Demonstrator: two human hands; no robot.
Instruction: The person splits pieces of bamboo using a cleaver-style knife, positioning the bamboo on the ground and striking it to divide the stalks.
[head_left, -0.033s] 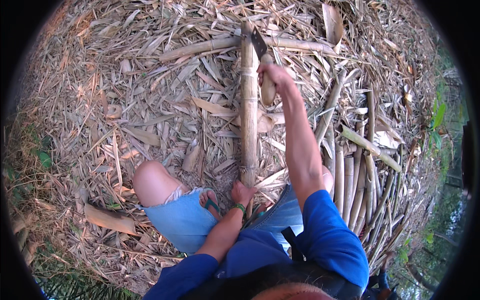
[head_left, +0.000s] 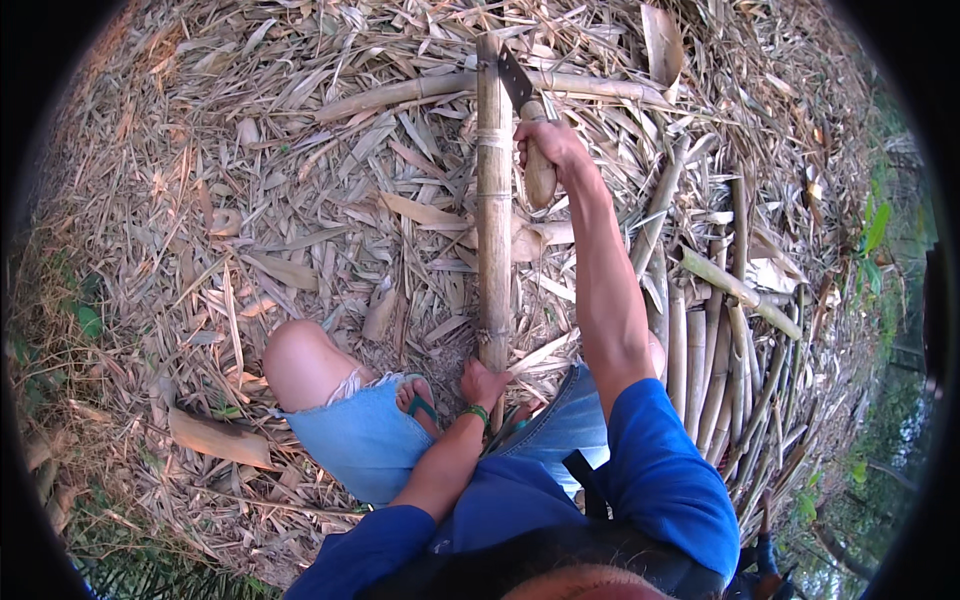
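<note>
A thick, pale bamboo pole [head_left: 494,240] runs lengthwise in front of me. Its far part crosses over another bamboo pole [head_left: 400,94] lying sideways on the ground. My left hand [head_left: 484,384] is closed around the pole's near end, close to my feet. Up beside the far end, my right hand [head_left: 550,145] grips the light wooden handle of a machete [head_left: 515,80]. The dark blade has small holes and its edge is at the pole's right side near the tip. Whether the blade has cut into the bamboo, I cannot tell.
Dry bamboo leaves and husks [head_left: 330,200] cover the ground. On my right lies a stack of cut bamboo lengths [head_left: 695,350], with one greenish piece [head_left: 740,290] across it. My bent knees and sandalled feet [head_left: 418,402] flank the pole's near end. Green plants grow at both sides.
The pole's far end and the machete blade have shifted slightly away and to the left. My left hand keeps its hold at the near end.
</note>
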